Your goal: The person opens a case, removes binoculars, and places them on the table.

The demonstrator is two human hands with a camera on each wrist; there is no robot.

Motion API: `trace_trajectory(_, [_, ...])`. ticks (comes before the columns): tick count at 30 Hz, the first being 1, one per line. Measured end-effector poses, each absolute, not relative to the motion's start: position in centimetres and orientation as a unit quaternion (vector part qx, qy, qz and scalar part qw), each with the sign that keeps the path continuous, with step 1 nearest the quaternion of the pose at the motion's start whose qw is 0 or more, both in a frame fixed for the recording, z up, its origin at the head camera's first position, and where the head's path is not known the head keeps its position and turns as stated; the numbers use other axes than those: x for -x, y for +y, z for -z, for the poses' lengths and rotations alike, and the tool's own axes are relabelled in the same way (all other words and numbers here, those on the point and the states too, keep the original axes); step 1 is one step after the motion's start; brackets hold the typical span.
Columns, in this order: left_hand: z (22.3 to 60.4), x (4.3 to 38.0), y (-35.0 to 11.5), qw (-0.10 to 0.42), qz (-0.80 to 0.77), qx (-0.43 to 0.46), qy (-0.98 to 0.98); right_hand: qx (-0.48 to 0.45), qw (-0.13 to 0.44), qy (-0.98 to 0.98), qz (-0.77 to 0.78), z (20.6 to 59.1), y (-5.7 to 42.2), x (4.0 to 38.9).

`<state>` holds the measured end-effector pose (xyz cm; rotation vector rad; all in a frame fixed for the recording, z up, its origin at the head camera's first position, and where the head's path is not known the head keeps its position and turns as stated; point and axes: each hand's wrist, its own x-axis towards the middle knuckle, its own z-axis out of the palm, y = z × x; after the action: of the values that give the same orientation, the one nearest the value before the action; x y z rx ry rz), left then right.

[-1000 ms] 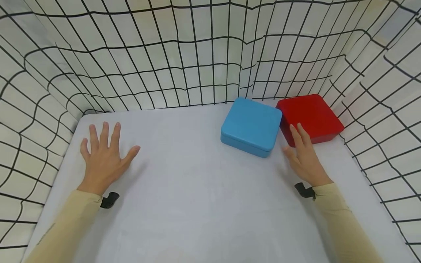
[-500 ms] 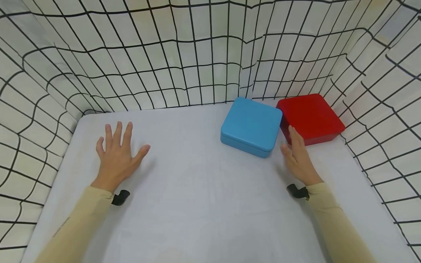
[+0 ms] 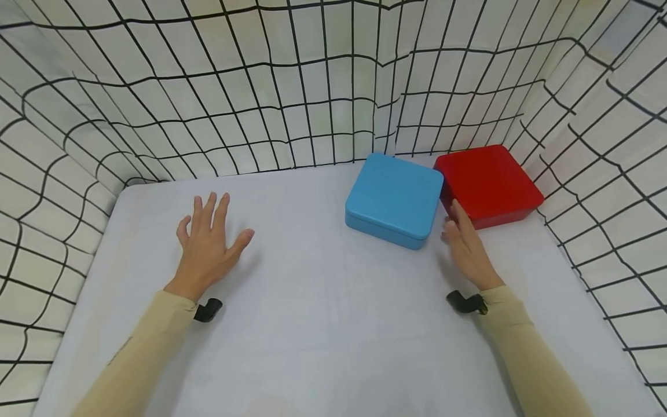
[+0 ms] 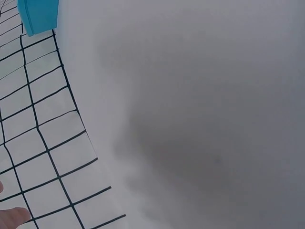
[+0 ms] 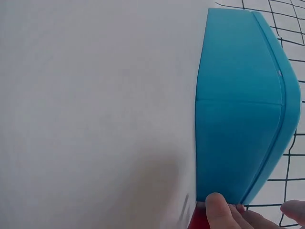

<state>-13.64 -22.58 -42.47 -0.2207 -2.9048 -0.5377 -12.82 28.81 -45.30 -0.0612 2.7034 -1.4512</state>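
Note:
A blue lidded box (image 3: 394, 200) lies at an angle toward the back of the white table. Against its right side sits a red box (image 3: 490, 185) in the back right corner. My right hand (image 3: 471, 252) hovers by the red box's front left edge, fingers extended and holding nothing; its fingertips overlap that edge in the head view. In the right wrist view, the fingertips (image 5: 218, 210) show close to the blue box's end (image 5: 233, 143). My left hand (image 3: 208, 249) is above the table's left part, fingers spread and slightly bent, thumb out, nothing in it.
Black grid netting (image 3: 292, 110) over pale sheeting walls the table (image 3: 333, 324) at the back and both sides. The red box stands close to the right-hand netting. Black wrist cameras (image 3: 208, 310) sit at both sleeve cuffs.
My left hand has moved right across the table. The right hand has shifted slightly left toward the gap between the boxes. Both boxes stay in place; the head view has turned slightly.

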Motion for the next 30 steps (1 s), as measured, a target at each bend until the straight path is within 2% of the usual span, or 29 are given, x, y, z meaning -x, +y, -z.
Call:
trace_trajectory(8, [43.1,14.7,-20.9,0.059,0.213,0.091,-0.971,0.009,0.061,0.848,0.526,46.0,28.0,13.3])
trace_trajectory(17, [43.6,16.6,-18.2,0.067,0.255,0.112,-0.958,-0.001,0.071,0.832,0.55,46.4,27.9,13.6])
trace_trajectory(30, [44.7,18.3,-13.7,0.016,0.333,0.126,-0.934,-0.002,0.079,0.822,0.565,46.8,28.0,13.7])
